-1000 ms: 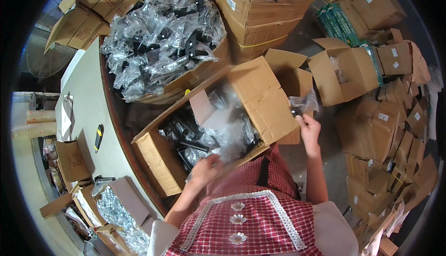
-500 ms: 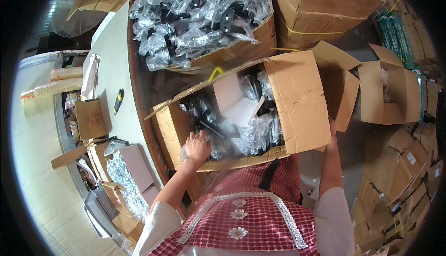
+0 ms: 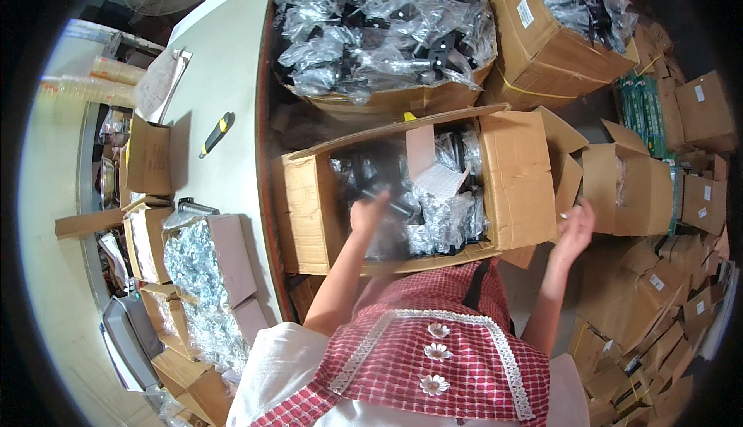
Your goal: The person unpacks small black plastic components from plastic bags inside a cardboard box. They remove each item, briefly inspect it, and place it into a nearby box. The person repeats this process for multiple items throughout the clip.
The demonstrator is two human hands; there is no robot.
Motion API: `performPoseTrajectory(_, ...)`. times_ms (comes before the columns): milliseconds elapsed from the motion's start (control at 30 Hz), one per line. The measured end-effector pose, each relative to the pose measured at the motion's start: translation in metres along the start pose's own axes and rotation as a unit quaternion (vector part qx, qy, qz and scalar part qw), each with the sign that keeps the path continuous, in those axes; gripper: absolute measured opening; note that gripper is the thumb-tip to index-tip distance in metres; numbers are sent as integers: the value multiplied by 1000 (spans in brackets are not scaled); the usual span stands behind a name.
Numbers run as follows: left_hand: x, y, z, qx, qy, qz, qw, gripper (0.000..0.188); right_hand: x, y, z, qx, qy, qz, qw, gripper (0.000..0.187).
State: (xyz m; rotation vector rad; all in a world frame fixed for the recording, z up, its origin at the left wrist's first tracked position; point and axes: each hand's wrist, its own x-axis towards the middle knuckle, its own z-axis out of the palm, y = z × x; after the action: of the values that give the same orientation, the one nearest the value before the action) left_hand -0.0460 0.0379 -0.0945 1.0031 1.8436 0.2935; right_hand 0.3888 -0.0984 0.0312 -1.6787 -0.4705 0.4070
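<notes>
Bagged black parts [image 3: 449,224] lie in the open carton [image 3: 517,181] under the left hand [image 3: 370,212], its grip too blurred to tell, the right hand [image 3: 574,230] loosely spread outside, the tall box's [image 3: 551,59] white label [image 3: 525,13] unreadable.

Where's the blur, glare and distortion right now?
Head view: motion blur smears the left hand and the area just above it in the carton; head view: glare flecks the plastic bags behind; head view: fisheye bends the table edge, black rings the rim; the knife looks fairly sharp.
</notes>
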Motion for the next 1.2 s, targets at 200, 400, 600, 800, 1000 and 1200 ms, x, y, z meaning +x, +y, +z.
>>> performPoseTrajectory(200, -47, 14, -8, -50, 22, 120, 991, 39, -106, -51, 137, 35, -409, 53, 910, 35)
performPoseTrajectory(400, -120, 16, -37, 126, 61, 337, 931, 41, -152, -75, 181, 37, -540, 139, 829, 40)
performPoseTrajectory(600, -137, 17, -51, 141, 66, 421, 893, 40, -173, -84, 186, -69, -545, 87, 831, 39)
performPoseTrajectory(800, -145, 14, -60, 115, 121, 492, 855, 37, -196, -105, 182, -262, -500, -162, 809, 30)
performPoseTrajectory(1000, -147, 7, -67, 102, 115, 526, 836, 38, -165, -98, 190, -349, -481, -129, 794, 47)
performPoseTrajectory(1200, -150, 11, -67, 73, 124, 530, 836, 37, -155, -96, 172, 9, -587, 229, 776, 34)
